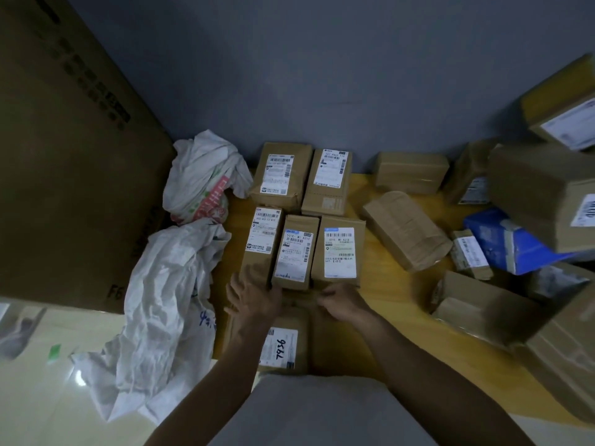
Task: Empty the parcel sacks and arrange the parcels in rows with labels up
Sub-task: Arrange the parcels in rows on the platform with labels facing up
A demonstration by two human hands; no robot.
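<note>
Two sacks (161, 300) lie limp, left of the table (370, 194). Five parcels (291, 252) sit in two rows, labels up; third row looks started. Left hand (254, 300) is flat, fingers spread, on the near box (283, 346). Right hand (341, 302) is curled, grip unclear. Pile (405, 230) at right is unsorted.

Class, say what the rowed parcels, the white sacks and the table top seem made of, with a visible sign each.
Parcels: brown cardboard, matte, folded edges. White sacks: probably woven plastic, crumpled, faintly glossy. Table top: smooth yellowish wood or laminate; cannot tell which.
</note>
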